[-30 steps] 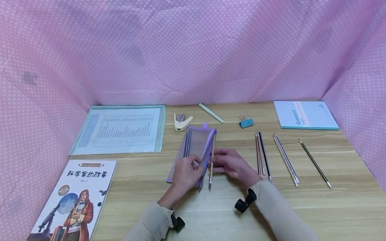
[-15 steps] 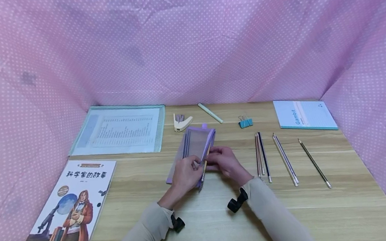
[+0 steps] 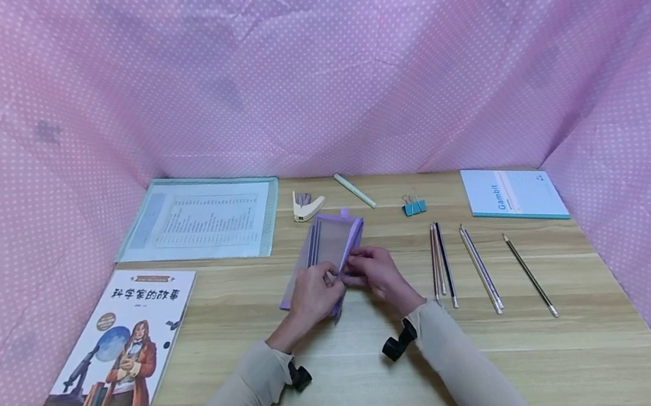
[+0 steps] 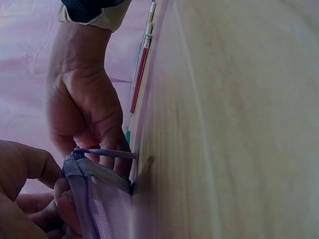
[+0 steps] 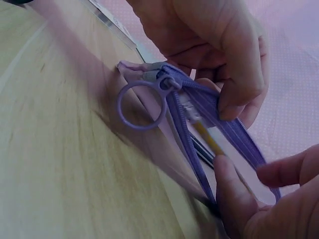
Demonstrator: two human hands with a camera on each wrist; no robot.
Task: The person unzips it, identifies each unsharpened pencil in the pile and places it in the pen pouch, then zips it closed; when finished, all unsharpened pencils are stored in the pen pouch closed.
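A purple mesh pencil case point(image 3: 337, 234) lies slanted on the table, its zipped mouth spread apart. My left hand point(image 3: 314, 292) pinches the edge of that mouth near the end with the zip's ring pull point(image 5: 142, 105). Close by on the right, my right hand point(image 3: 376, 272) is at the opening. In the right wrist view, a yellow pencil point(image 5: 208, 138) lies within the mouth, its eraser end toward the ring. The right thumb point(image 5: 229, 191) presses on this pencil, and the index finger is bent beside it. Darker pencils show deeper inside. Most of the yellow pencil is hidden in the head view.
Several pencils point(image 3: 479, 268) lie in groups to the right. Behind are a cream stapler point(image 3: 306, 207), a pale green pen point(image 3: 355, 190), a teal binder clip point(image 3: 414, 205) and a notebook point(image 3: 516, 194). On the left lie a document folder point(image 3: 204, 219) and a picture-covered book point(image 3: 124, 339).
My right hand has moved left and slightly up to the pencil case, and the yellow pencil has gone from beside it into its mouth. The left hand stays in place.
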